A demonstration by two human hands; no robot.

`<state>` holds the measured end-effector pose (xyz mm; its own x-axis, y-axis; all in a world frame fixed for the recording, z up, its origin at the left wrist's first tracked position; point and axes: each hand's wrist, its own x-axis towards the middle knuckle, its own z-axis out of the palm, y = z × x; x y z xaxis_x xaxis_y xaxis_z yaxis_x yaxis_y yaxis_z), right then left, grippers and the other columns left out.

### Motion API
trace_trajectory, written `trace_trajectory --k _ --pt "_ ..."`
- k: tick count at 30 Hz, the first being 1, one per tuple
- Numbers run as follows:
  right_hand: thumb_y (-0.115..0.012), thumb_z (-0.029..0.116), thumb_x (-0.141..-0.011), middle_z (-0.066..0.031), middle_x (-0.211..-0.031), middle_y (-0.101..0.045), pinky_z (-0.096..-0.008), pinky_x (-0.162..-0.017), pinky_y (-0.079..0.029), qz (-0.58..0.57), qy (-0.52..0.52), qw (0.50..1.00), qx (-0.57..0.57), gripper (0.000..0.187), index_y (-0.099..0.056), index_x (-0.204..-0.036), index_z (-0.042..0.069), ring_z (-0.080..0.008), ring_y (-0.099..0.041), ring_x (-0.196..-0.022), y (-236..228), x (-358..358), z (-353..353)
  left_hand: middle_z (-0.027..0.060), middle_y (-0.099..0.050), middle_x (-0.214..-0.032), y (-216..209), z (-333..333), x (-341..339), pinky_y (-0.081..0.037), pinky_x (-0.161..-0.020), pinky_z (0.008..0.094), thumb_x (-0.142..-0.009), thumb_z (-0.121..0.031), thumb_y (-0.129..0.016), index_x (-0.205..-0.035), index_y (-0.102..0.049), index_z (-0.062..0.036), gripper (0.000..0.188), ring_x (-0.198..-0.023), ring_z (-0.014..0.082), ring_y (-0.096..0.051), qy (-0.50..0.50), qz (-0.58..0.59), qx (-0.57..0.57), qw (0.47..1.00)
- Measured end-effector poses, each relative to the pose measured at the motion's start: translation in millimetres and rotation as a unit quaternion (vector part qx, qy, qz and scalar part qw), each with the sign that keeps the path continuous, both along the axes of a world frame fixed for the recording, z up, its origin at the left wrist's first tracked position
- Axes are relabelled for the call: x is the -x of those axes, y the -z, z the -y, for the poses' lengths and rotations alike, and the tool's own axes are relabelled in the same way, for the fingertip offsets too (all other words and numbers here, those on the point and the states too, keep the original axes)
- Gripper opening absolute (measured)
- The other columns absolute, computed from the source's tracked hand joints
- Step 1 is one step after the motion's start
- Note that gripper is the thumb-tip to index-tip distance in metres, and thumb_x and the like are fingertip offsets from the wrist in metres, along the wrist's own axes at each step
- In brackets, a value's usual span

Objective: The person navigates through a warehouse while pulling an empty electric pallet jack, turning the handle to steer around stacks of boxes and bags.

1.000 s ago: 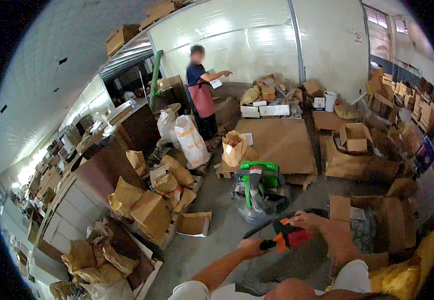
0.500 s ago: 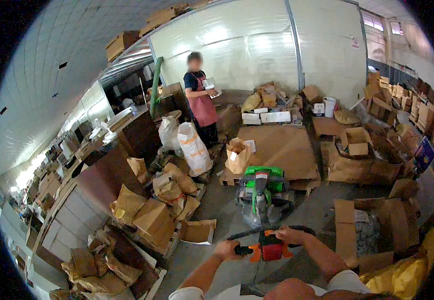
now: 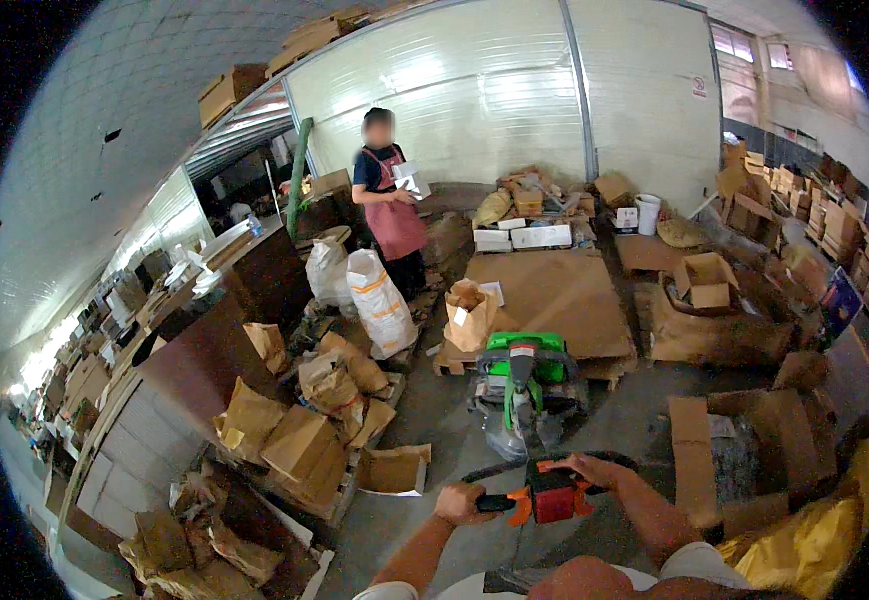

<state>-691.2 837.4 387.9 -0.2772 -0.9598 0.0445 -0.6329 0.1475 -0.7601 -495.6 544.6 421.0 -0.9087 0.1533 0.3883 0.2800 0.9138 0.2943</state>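
Both my hands are on the black loop handle of a green pallet truck (image 3: pixel 524 352). My left hand (image 3: pixel 461 503) wraps round the left grip, beside an orange lever. On the right side of the handle, my right hand (image 3: pixel 594 470) is closed over the grip near the red control box (image 3: pixel 554 503). The truck's green body stands ahead of me, against the near edge of a low wooden pallet (image 3: pixel 564 290) with a flat brown top. An open brown paper sack (image 3: pixel 469 318) sits on the pallet's left front corner.
A person (image 3: pixel 391 205) in a red apron stands beyond, holding white boxes. White woven sacks (image 3: pixel 379 305) stand left of the pallet. Cardboard boxes (image 3: pixel 304 445) and paper sacks crowd the left. An open carton (image 3: pixel 689 465) and yellow sheeting (image 3: pixel 794 560) lie at right.
My view has shifted slightly, so the surroundings sit a little further left. The handle and both hands have swung slightly to the right. The person's arms with the boxes have moved a little.
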Motion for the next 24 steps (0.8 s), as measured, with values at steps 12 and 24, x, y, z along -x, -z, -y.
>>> trace_trajectory --k 12,24 --pt "-0.011 0.073 -0.081 -0.0143 -0.126 -0.045 -0.0409 -0.1 -0.029 0.093 -0.054 0.994 0.003 0.085 -0.041 -0.135 0.014 -0.0263 -0.04 -0.118 -74.1 -11.1 18.9 0.0109 -0.061 -0.063 -14.4 4.2 -3.0 -0.051 -0.057 0.0417 -0.053 -0.057 -0.073 -0.069 -0.061 -0.01 0.051 -0.064 0.0303 -0.063 -0.061 0.077 0.008 0.995" --pt "-0.052 0.068 -0.075 -0.0093 -0.119 -0.055 -0.0413 -0.092 -0.04 0.075 0.054 0.989 -0.112 0.077 -0.047 -0.129 0.013 -0.0262 -0.052 -0.108 -80.4 -20.5 -19.3 0.0122 -0.062 -0.069 -11.5 15.0 2.2 -0.05 -0.058 0.043 -0.056 -0.051 -0.075 -0.074 -0.06 -0.0092 0.048 -0.067 0.0321 -0.062 -0.025 0.054 0.015 0.998"
